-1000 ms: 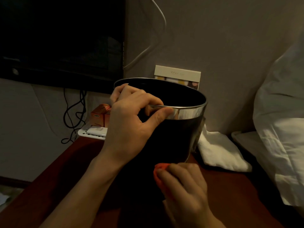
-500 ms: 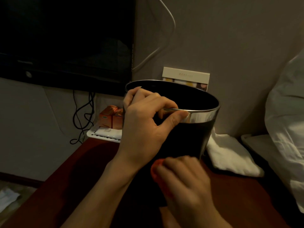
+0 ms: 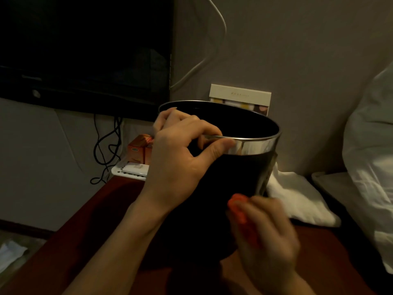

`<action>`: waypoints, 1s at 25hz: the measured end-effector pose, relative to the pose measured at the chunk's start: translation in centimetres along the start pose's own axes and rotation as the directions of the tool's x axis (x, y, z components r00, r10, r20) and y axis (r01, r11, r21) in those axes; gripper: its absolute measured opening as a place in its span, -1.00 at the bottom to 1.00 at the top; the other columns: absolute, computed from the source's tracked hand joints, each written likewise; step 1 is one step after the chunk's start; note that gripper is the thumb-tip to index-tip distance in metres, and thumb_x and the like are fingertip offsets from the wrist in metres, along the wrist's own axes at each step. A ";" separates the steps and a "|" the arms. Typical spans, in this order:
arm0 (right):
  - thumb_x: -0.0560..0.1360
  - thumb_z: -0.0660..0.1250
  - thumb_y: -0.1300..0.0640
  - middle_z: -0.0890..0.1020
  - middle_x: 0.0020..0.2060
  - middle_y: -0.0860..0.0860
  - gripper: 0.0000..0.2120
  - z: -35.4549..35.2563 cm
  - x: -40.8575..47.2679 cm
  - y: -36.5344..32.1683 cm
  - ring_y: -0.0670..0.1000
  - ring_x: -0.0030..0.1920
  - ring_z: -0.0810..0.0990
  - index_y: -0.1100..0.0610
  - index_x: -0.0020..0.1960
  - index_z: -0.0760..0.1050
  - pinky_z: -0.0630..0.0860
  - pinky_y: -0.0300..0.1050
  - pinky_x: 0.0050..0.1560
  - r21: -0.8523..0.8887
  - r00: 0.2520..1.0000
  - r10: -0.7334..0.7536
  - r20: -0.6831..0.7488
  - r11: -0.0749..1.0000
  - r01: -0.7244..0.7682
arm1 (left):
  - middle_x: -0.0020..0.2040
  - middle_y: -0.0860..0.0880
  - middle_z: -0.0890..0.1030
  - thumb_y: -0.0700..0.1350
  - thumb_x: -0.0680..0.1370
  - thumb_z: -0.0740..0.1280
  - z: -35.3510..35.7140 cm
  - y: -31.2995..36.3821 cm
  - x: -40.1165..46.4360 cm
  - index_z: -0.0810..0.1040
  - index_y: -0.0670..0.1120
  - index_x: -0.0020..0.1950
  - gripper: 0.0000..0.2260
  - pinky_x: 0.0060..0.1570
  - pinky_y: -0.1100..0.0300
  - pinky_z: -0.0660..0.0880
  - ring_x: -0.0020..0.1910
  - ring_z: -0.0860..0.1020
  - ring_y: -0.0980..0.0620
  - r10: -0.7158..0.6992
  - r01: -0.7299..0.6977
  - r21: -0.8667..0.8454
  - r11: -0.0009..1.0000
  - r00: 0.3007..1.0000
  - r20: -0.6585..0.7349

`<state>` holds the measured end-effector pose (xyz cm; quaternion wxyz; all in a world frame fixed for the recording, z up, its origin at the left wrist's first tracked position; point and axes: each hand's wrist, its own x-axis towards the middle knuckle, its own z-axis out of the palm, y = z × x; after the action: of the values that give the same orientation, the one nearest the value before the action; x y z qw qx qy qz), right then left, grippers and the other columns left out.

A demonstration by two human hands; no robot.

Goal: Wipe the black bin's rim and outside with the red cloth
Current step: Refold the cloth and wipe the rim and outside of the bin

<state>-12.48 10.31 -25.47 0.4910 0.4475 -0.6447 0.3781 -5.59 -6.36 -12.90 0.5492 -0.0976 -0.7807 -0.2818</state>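
My left hand (image 3: 176,158) pinches the black bin (image 3: 238,179) by its rim on the bench (image 3: 102,209). My right hand (image 3: 265,233) squeezes the red cloth (image 3: 240,211) low on its side. Pushing hard might tip it.

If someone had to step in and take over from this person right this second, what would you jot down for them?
Left hand: gripping the black bin at its shiny metal rim, thumb outside, fingers over the edge, steadying it.
Right hand: closed on the red cloth, pressed against the lower outside wall of the bin, on the near right side; it is blurred, so likely mid-stroke.
The bin stands on the dark red table, with a white towel lying just to its right.
Done: cannot tell how much has been wiped.
Left: to be safe, go round the whole outside, then wipe the rim.
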 end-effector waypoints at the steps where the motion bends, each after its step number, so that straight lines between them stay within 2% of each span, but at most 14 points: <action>1: 0.58 0.44 0.13 0.60 0.04 0.05 -0.85 0.8 -1.7 -0.2 0.04 -0.12 0.58 0.18 0.08 0.68 0.54 -0.14 -0.06 0.013 0.993 -0.102 0.065 0.995 0.102 | -0.26 0.21 0.49 0.10 0.44 0.38 -0.1 -0.1 0.1 0.55 0.08 -0.14 -0.88 0.22 -0.03 0.29 -0.06 0.40 0.32 -0.006 0.006 0.001 1.000 1.000 -0.002; 3: 0.63 0.38 0.09 0.64 0.02 0.04 -0.88 1.6 -3.8 -0.4 0.05 -0.20 0.59 0.12 0.06 0.67 0.51 -0.10 -0.22 0.023 0.948 -0.251 0.195 0.968 0.251 | -0.25 0.25 0.48 0.11 0.45 0.37 -0.1 -0.3 0.1 0.53 0.09 -0.13 -0.88 0.20 -0.08 0.31 -0.05 0.39 0.33 -0.002 0.002 0.000 1.000 1.000 0.011; 5: 0.62 0.39 0.11 0.70 -0.07 0.06 -0.83 1.5 -4.1 -0.1 0.05 -0.23 0.58 0.14 -0.03 0.73 0.47 -0.12 -0.24 0.024 0.932 -0.271 0.239 0.962 0.273 | -0.24 0.27 0.47 0.11 0.46 0.35 -0.2 -0.3 0.0 0.52 0.10 -0.12 -0.88 0.19 -0.11 0.32 -0.05 0.39 0.34 0.013 -0.013 -0.007 1.000 1.000 0.020; 7: 0.58 0.44 0.14 0.71 -0.12 0.14 -0.83 0.6 -3.0 0.8 0.10 -0.24 0.58 0.23 -0.07 0.75 0.49 -0.07 -0.23 0.010 0.958 -0.237 0.162 0.971 0.238 | -0.23 0.24 0.48 0.10 0.46 0.36 -0.2 -0.4 0.1 0.53 0.09 -0.13 -0.88 0.19 -0.10 0.32 -0.05 0.40 0.32 0.008 -0.008 -0.018 1.000 1.000 0.022; 9: 0.52 0.50 0.20 0.70 -0.11 0.19 -0.84 -0.4 -1.9 2.0 0.13 -0.18 0.59 0.32 -0.04 0.73 0.53 -0.01 -0.16 -0.001 0.987 -0.131 0.091 0.991 0.132 | -0.24 0.20 0.50 0.10 0.45 0.37 -0.3 -0.6 0.2 0.54 0.08 -0.13 -0.88 0.21 -0.08 0.31 -0.06 0.40 0.28 -0.004 0.005 -0.014 1.000 1.000 0.015; 11: 0.48 0.51 0.24 0.68 -0.09 0.21 -0.82 -0.6 -1.7 2.2 0.12 -0.12 0.60 0.35 -0.01 0.72 0.55 -0.04 -0.08 0.005 0.998 -0.043 0.056 0.999 0.043 | -0.24 0.17 0.51 0.09 0.45 0.37 -0.1 -0.6 0.1 0.55 0.06 -0.14 -0.88 0.21 -0.07 0.31 -0.07 0.41 0.27 -0.002 0.002 -0.013 1.000 1.000 0.010; 13: 0.54 0.48 0.19 0.69 -0.11 0.19 -0.82 0.4 -2.7 1.6 0.11 -0.15 0.60 0.33 -0.05 0.73 0.54 -0.07 -0.10 0.014 0.996 -0.062 0.061 0.998 0.061 | -0.25 0.19 0.50 0.08 0.45 0.38 -0.2 -0.7 0.2 0.55 0.05 -0.15 -0.88 0.20 -0.07 0.32 -0.07 0.41 0.28 -0.004 0.004 -0.022 1.000 1.000 0.005; 17: 0.54 0.48 0.10 0.72 -0.10 0.05 -0.87 1.4 -4.3 0.7 0.02 -0.20 0.60 0.14 -0.06 0.76 0.48 -0.16 -0.19 0.041 0.936 -0.238 0.260 0.971 0.236 | -0.25 0.19 0.49 0.04 0.48 0.37 -0.4 -0.6 0.0 0.52 0.05 -0.14 -0.91 0.25 -0.09 0.28 -0.07 0.43 0.24 -0.014 0.014 0.021 1.000 1.000 -0.008; 19: 0.55 0.46 0.10 0.70 -0.08 0.01 -0.89 1.3 -4.0 0.4 0.00 -0.20 0.60 0.11 -0.05 0.74 0.46 -0.17 -0.22 0.045 0.924 -0.239 0.297 0.971 0.237 | -0.18 0.19 0.49 0.04 0.50 0.34 0.6 0.6 -0.4 0.52 0.05 -0.08 -0.91 0.33 -0.08 0.20 0.01 0.43 0.21 0.007 -0.007 0.131 0.991 1.000 -0.002; 22: 0.62 0.38 0.09 0.66 -0.09 0.00 -0.84 1.0 -3.6 0.1 0.00 -0.20 0.59 0.11 -0.05 0.71 0.45 -0.18 -0.23 0.024 0.918 -0.239 0.315 0.969 0.244 | -0.03 0.08 0.53 0.11 0.49 0.33 2.6 2.2 -1.4 0.54 -0.03 0.03 -0.75 0.39 -0.05 0.12 0.14 0.44 0.07 0.041 -0.043 0.274 0.961 0.999 0.012; 25: 0.57 0.45 0.11 0.67 -0.10 0.03 -0.89 0.6 -3.3 0.1 0.02 -0.21 0.60 0.12 -0.05 0.72 0.47 -0.15 -0.24 0.001 0.900 -0.247 0.360 0.964 0.265 | -0.04 0.08 0.52 0.11 0.46 0.38 2.7 1.6 -1.2 0.53 -0.04 0.02 -0.74 0.38 -0.04 0.13 0.13 0.43 0.07 0.039 -0.035 0.222 0.974 0.999 -0.014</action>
<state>-12.40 10.45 -28.81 0.4218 0.5774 -0.6676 0.2072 -6.49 -3.36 -14.12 0.5688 -0.0477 -0.8002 -0.1837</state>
